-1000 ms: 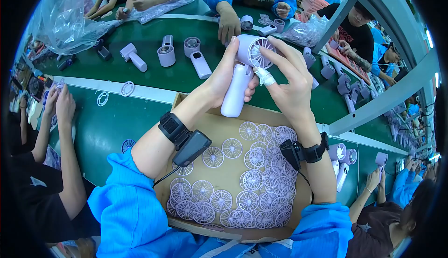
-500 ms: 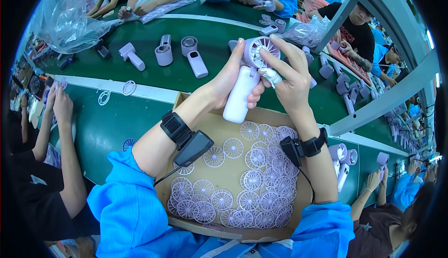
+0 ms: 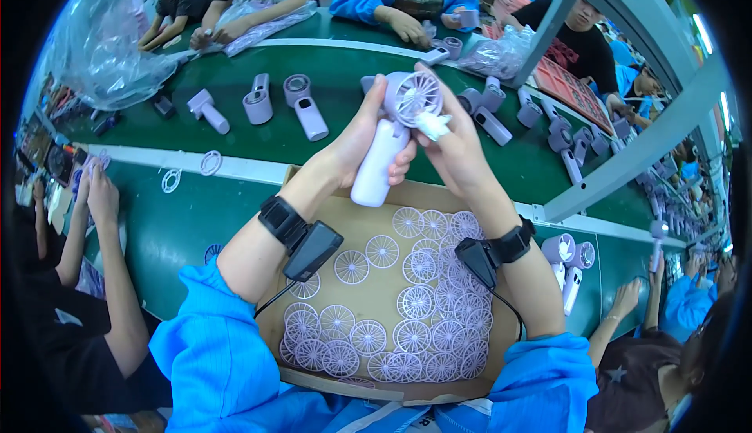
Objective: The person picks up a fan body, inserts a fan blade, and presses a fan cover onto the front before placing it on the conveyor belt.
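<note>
Above the far edge of the cardboard box, my left hand [image 3: 354, 139] is closed around a pale lilac handheld fan [image 3: 371, 168]. The fan's handle hangs down, with its round head at the top. My right hand [image 3: 458, 151] grips a spoked round grille [image 3: 417, 98] at the front of that head, its fingers round the right edge. The grille looks slightly tilted; I cannot tell whether it is seated. White wrapping [image 3: 433, 124] covers a digit of my right hand. Below, the cardboard box [image 3: 345, 225] holds many similar grilles [image 3: 368, 337], loose and overlapping.
Several handheld fans [image 3: 307, 112] lie on the green bench [image 3: 235, 155] beyond, more [image 3: 576, 265] to the right. Two white rings [image 3: 171, 180] lie at left. A grey metal frame [image 3: 611, 171] slants across the right. Co-workers sit on both sides and opposite; a plastic bag [image 3: 106, 49] hangs at upper left.
Both hands and the fan have shifted slightly left. My right fingers, spread over the fan's front before, now sit at the grille's right edge. A co-worker at right has raised a fan.
</note>
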Demonstrator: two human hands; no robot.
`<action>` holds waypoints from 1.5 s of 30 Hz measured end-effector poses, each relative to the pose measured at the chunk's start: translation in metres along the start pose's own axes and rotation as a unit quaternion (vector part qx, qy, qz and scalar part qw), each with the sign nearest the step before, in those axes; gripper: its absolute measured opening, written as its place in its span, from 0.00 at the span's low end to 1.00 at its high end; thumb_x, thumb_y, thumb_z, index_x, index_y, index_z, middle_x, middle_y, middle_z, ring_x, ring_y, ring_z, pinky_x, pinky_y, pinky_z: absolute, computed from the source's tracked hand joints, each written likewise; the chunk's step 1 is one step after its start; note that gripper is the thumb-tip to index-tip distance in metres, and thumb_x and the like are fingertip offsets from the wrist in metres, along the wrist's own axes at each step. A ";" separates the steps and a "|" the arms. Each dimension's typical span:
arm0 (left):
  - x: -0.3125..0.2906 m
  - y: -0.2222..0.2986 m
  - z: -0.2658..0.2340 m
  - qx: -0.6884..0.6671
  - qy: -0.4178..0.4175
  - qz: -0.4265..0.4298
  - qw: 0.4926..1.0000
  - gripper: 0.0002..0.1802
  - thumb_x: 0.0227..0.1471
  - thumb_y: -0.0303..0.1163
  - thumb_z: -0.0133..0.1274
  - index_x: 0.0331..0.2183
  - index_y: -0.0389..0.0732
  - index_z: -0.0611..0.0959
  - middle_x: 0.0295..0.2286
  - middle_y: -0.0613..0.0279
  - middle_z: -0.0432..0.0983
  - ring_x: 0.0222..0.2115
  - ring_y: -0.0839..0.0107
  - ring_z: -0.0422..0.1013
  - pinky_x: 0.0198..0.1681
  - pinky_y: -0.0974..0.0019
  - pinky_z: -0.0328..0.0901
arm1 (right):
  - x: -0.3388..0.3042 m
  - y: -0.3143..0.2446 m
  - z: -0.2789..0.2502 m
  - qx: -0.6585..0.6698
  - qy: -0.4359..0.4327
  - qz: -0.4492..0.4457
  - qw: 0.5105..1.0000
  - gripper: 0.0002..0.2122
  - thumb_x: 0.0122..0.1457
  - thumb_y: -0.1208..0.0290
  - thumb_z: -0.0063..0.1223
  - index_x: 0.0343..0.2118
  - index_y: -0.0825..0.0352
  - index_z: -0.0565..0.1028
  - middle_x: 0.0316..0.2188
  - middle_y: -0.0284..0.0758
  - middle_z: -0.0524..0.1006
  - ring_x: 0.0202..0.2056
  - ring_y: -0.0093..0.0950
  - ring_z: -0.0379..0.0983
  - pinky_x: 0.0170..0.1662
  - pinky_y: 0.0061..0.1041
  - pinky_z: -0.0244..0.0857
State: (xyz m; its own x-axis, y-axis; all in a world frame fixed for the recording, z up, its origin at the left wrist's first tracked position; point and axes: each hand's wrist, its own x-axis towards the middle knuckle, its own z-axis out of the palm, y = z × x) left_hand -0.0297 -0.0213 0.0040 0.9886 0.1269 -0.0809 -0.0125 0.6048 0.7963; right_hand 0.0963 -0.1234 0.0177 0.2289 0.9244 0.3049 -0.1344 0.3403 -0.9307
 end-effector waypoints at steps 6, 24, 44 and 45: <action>0.007 -0.005 0.010 0.061 0.155 0.029 0.986 0.38 0.53 0.68 0.30 0.46 0.44 0.68 0.24 0.61 0.71 0.16 0.73 0.70 0.17 0.71 0.68 | 0.006 0.011 -0.005 -0.019 0.047 0.013 0.999 0.23 0.59 0.76 0.46 0.59 0.63 0.59 0.50 0.32 0.68 0.49 0.24 0.67 0.52 0.26 0.62; 0.006 -0.001 0.007 0.108 0.251 0.370 0.888 0.52 0.45 0.24 0.60 0.61 0.54 0.44 0.38 0.57 0.68 0.33 0.71 0.72 0.24 0.68 0.71 | 0.007 0.011 -0.023 -0.140 0.078 0.016 0.987 0.10 0.61 0.71 0.46 0.43 0.67 0.72 0.41 0.33 0.73 0.44 0.23 0.69 0.46 0.25 0.67; 0.008 -0.012 0.011 0.333 0.264 0.525 0.737 0.52 0.44 0.18 0.59 0.61 0.52 0.46 0.34 0.57 0.71 0.30 0.72 0.72 0.26 0.71 0.69 | 0.001 -0.013 -0.009 -0.640 0.080 -0.463 0.608 0.21 0.37 0.76 0.66 0.40 0.62 0.77 0.43 0.40 0.73 0.41 0.35 0.73 0.40 0.29 0.71; 0.008 -0.012 0.012 0.332 0.264 0.525 0.737 0.52 0.44 0.18 0.59 0.61 0.52 0.46 0.34 0.57 0.71 0.30 0.72 0.72 0.26 0.71 0.69 | 0.001 -0.013 -0.010 -0.640 0.080 -0.464 0.608 0.21 0.37 0.76 0.66 0.40 0.62 0.77 0.43 0.40 0.73 0.41 0.35 0.73 0.40 0.29 0.71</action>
State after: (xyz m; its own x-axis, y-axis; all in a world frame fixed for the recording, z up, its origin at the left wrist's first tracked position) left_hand -0.0202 -0.0366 0.0011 0.2875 0.6450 0.7081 -0.4806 -0.5423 0.6891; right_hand 0.1081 -0.1283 0.0281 -0.2606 0.3738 0.8901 0.9604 0.1945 0.1995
